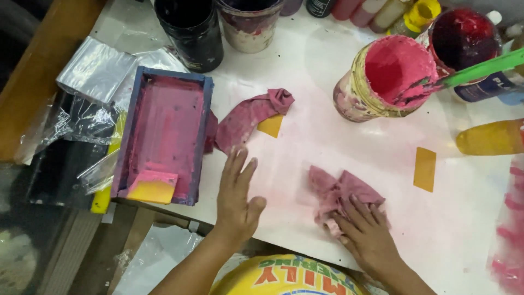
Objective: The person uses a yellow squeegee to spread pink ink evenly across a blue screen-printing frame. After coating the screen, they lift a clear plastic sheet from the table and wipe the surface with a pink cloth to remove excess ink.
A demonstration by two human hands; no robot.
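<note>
Head view, worktop seen from above:

- Pink-stained rag (pixel 341 198): crumpled on the white table sheet (pixel 327 71), lower centre-right, amid a pale pink smear
- Right hand (pixel 367 234): palm down, fingers slightly spread and pressed flat on the near edge of the rag
- Left hand (pixel 236 198): open, fingers spread, flat on the sheet, well apart from the rag, just beside the tray's near right corner
- Rectangular tray (pixel 164 134): dark rim, inside coated pink, lying at the left edge of the sheet; a yellow scraper card (pixel 153 187) lies in its near end
- Second rag (pixel 248 116): twisted, pink, beside the tray's right wall, partly covering a yellow card (pixel 271 125)
- Another yellow card (pixel 424 169): flat on the sheet, right of the first rag
- Open paint tub (pixel 390 77): pink inside, upper right, with a green-handled tool (pixel 480 69) resting in it
- Dark red tub (pixel 464 38): behind it
- Black tub (pixel 191 33) and stained white tub (pixel 248 24): far edge
- Clear plastic wrap (pixel 87 104): left of the tray
</note>
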